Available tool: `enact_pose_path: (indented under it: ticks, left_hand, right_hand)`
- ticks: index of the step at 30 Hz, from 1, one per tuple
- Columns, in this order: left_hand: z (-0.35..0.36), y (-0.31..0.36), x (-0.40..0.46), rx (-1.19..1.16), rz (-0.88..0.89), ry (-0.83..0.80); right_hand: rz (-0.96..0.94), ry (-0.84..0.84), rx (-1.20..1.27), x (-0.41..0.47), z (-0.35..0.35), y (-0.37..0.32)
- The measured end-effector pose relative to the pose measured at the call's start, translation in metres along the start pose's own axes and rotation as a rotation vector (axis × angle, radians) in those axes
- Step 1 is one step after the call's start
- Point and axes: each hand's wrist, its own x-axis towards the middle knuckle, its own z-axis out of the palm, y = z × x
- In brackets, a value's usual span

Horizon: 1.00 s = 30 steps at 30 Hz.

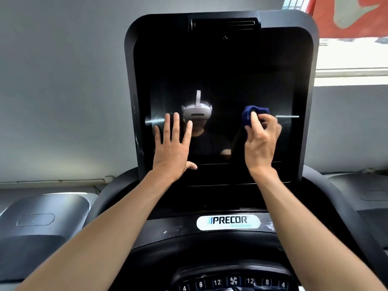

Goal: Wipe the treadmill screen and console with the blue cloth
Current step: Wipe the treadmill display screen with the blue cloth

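The treadmill's black screen [222, 76] stands upright in front of me, dark and reflective. My right hand [261, 141] grips a bunched blue cloth [252, 114] against the screen's right half, at mid height. My left hand [173, 145] lies flat on the lower left of the screen with its fingers straight and spread. Below the screen sits the black console [180, 229] with a Precor badge [228, 222] and a curved row of numbered buttons [233, 281] at the bottom edge.
Grey motor covers of neighbouring treadmills sit at the left [42, 219] and right [365, 198]. A grey wall [63, 80] stands behind the machine, with a bright window [352, 57] at the upper right. Dusty smudges mark the console near the badge.
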Motion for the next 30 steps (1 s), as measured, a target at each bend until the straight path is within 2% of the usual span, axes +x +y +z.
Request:
enact_pose_path:
  ticks: [1,3,5,7,8,9,11,13,14,16,18,20,22,24,27,28,30]
  left_hand:
    - [0.000,0.000,0.000,-0.001,-0.003,0.001]
    - [0.000,0.001,0.001,-0.004,-0.010,0.005]
    - [-0.004,0.003,0.002,-0.026,-0.026,0.002]
    - [-0.011,0.007,0.004,-0.044,-0.051,0.022]
    - [-0.016,0.011,0.007,-0.048,-0.055,0.044]
    - [-0.021,0.015,0.010,-0.048,-0.048,0.068]
    - [-0.030,0.028,0.019,-0.038,-0.004,0.100]
    - [-0.033,0.045,0.029,-0.048,0.051,0.080]
    - [-0.032,0.053,0.032,-0.061,0.064,0.056]
    - [-0.025,0.065,0.034,-0.050,0.054,0.028]
    - [-0.018,0.067,0.036,0.005,0.036,0.043]
    - [-0.015,0.067,0.037,0.017,0.037,0.056]
    - [-0.016,0.066,0.036,-0.004,0.041,0.043]
    - [-0.016,0.067,0.035,-0.012,0.042,0.038]
    - [-0.015,0.067,0.036,-0.010,0.035,0.038]
    - [-0.016,0.067,0.036,-0.013,0.030,0.034]
    - [-0.017,0.067,0.037,-0.011,0.033,0.026]
  right_hand:
    - [0.041,0.004,0.017,-0.016,0.002,-0.002]
    - [-0.003,-0.029,0.022,-0.051,0.009,-0.015]
    - [-0.209,-0.130,0.001,-0.069,0.016,-0.029]
    - [-0.462,-0.194,-0.056,-0.050,0.014,-0.026]
    - [-0.518,-0.188,-0.095,-0.030,0.011,-0.019]
    - [-0.505,-0.169,-0.138,-0.010,0.005,-0.010]
    - [-0.309,-0.090,-0.185,0.022,-0.006,0.015]
    - [-0.090,-0.016,-0.167,0.021,-0.013,0.033]
    - [-0.038,0.006,-0.165,0.006,-0.013,0.034]
    - [-0.064,-0.010,-0.158,-0.034,-0.008,0.026]
    - [-0.193,-0.077,-0.142,-0.054,-0.003,0.011]
    - [-0.345,-0.107,-0.119,-0.030,0.002,0.002]
    - [-0.397,-0.106,-0.173,0.010,0.002,-0.003]
    - [-0.293,-0.056,-0.207,0.042,-0.003,0.002]
    - [0.032,0.002,-0.171,0.026,-0.005,0.007]
    - [0.037,-0.005,-0.172,0.007,-0.003,0.001]
    - [-0.174,-0.068,-0.172,-0.029,0.002,-0.013]
